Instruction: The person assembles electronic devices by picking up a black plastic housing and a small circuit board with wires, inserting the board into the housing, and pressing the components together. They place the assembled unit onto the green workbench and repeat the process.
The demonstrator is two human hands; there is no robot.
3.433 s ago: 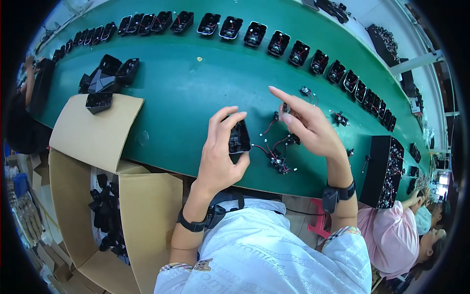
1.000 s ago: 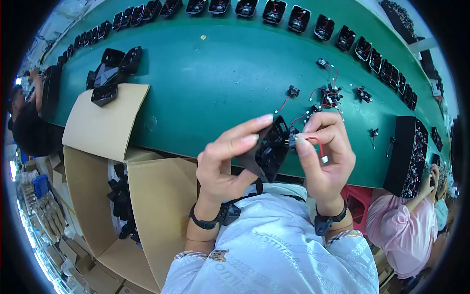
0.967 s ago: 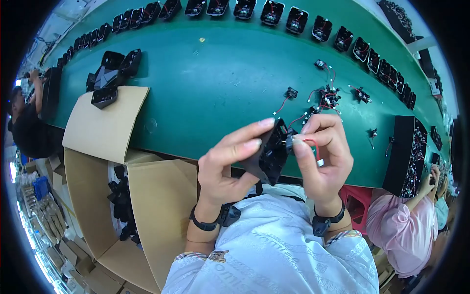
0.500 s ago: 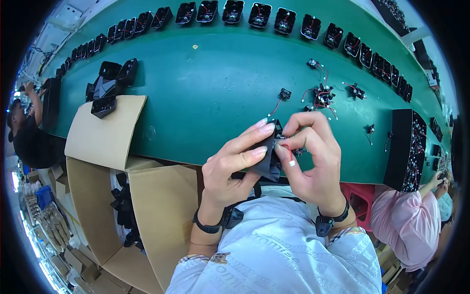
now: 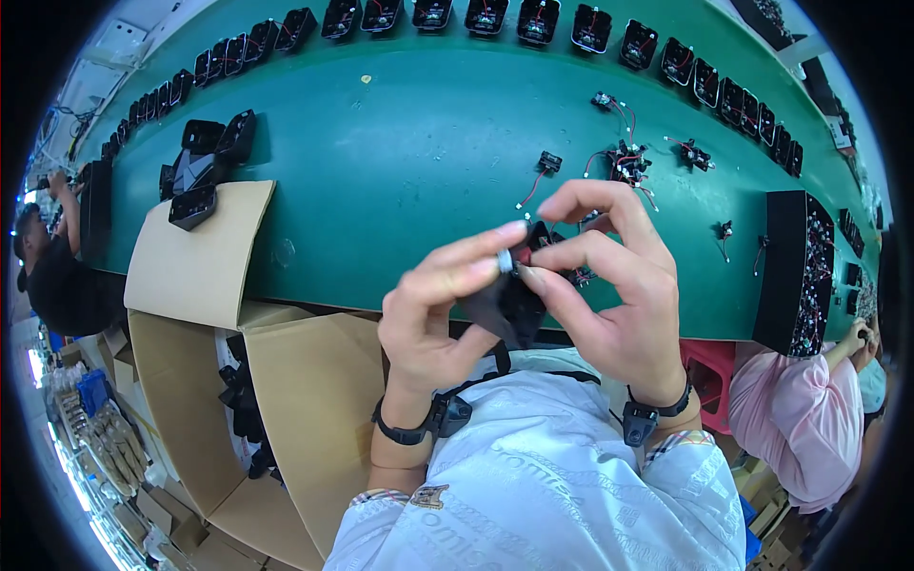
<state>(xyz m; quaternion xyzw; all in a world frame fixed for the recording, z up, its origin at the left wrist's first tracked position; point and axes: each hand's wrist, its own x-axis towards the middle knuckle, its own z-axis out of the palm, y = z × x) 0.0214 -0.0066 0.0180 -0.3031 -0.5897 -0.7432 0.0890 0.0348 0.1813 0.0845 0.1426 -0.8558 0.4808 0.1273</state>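
Note:
Above the table's near edge, my left hand (image 5: 424, 309) grips a black plastic housing (image 5: 514, 312), fingers along its upper side and thumb below. The housing is tilted, its open side facing my right hand (image 5: 619, 285). My right thumb and index finger are pinched together at the opening, on a short red wire (image 5: 524, 255) that shows beside the fingertips. The rest of what they pinch is hidden. Just beyond the hands lie a pile of small black wired modules (image 5: 628, 164) and a single module (image 5: 549, 162) with a red lead.
A long row of black housings (image 5: 486, 17) lines the green table's (image 5: 381, 190) far side. More housings (image 5: 193, 206) sit at left by an open cardboard box (image 5: 314, 419). A black bin (image 5: 785, 276) of modules stands at right. Co-workers sit at both sides.
The housing has tipped in my left hand, its opening turned more upward. My right fingertips have moved into the opening, and the white connector that hung below them is out of sight.

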